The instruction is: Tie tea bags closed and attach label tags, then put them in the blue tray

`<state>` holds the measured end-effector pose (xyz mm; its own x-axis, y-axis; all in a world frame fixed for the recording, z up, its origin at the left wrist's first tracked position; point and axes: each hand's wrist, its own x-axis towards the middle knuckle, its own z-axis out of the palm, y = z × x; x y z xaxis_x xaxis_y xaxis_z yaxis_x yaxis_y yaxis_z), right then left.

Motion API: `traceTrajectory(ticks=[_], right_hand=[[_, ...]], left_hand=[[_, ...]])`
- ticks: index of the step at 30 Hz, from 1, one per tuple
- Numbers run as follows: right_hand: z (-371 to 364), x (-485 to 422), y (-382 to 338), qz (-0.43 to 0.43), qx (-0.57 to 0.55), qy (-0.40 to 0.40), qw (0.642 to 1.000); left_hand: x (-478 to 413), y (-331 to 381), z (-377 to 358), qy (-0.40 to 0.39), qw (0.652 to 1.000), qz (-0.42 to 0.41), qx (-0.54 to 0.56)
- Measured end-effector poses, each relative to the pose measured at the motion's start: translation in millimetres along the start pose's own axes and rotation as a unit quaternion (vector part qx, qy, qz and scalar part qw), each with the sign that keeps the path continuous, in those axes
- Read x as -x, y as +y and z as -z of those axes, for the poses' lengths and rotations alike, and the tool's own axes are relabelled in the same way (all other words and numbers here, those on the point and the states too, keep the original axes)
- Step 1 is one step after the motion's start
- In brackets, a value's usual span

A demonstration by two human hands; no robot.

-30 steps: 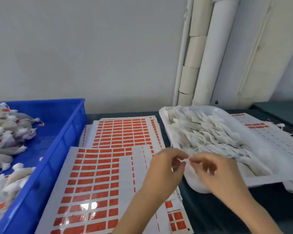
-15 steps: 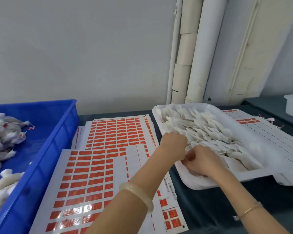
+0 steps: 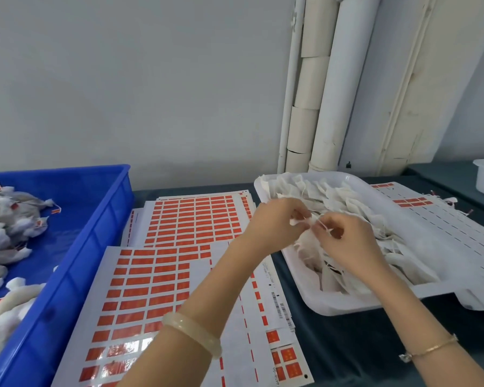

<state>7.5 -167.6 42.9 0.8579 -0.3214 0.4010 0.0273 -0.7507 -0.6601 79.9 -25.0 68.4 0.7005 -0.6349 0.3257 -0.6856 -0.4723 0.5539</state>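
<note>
- The hands meet just above the near-left part of the shallow white plastic tray (image 3: 347, 306). The left hand (image 3: 277, 223) pinches the bunched neck of a small white mesh tea bag (image 3: 298, 220) and the right hand (image 3: 347, 241) pinches its thin white string (image 3: 323, 226), probably so the mouth keeps gathered while the knot is drawn.
- Inside the white plastic tray lies a heap of untied white bags (image 3: 347, 202), so working over it keeps the supply within reach.
- Left of the white plastic tray, flat sheets of orange-red label stickers (image 3: 157, 289) lie on the dark desk (image 3: 361, 347), handy for tagging.
- Farther left stands the deep blue plastic tray (image 3: 95, 233), which holds tied, tagged bags (image 3: 14, 219). The held bag is not yet there.
</note>
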Motion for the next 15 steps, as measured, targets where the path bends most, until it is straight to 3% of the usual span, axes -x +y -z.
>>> traceTrajectory(ticks=[5, 8, 12, 15], right_hand=[[1, 4, -45, 0.053, -0.189, -0.01, 0.981], [-12, 10, -69, 0.064, -0.266, -0.066, 0.959], [-66, 21, -79, -0.008, -0.305, -0.157, 0.939], [-119, 32, -71, -0.077, -0.295, -0.184, 0.934]], left_hand=[[31, -14, 35, 0.136, 0.99, -0.04, 0.013], [59, -27, 55, 0.155, 0.981, -0.009, 0.118], [97, -60, 60, 0.148, 0.957, 0.074, 0.238], [119, -94, 40, 0.157, 0.947, 0.164, 0.227]])
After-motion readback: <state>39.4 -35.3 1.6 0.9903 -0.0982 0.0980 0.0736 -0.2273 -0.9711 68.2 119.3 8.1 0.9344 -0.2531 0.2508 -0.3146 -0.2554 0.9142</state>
